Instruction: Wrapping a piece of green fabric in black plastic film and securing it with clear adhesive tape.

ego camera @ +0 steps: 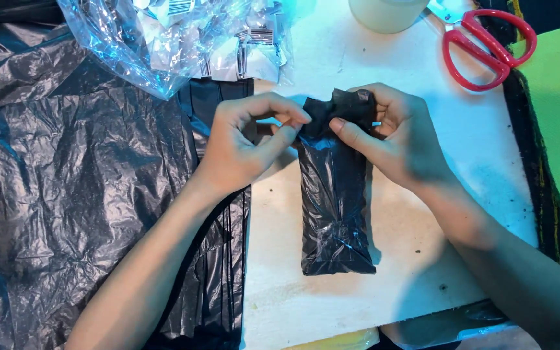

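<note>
Black plastic parcel: slim, glossy, crinkled, top pinched by both hands

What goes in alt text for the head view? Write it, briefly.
Two bare hands, left hand and right hand, pinch the top of a small black plastic-wrapped packet on a white table. Red scissors lie beyond; black plastic sheeting spreads left.
</note>
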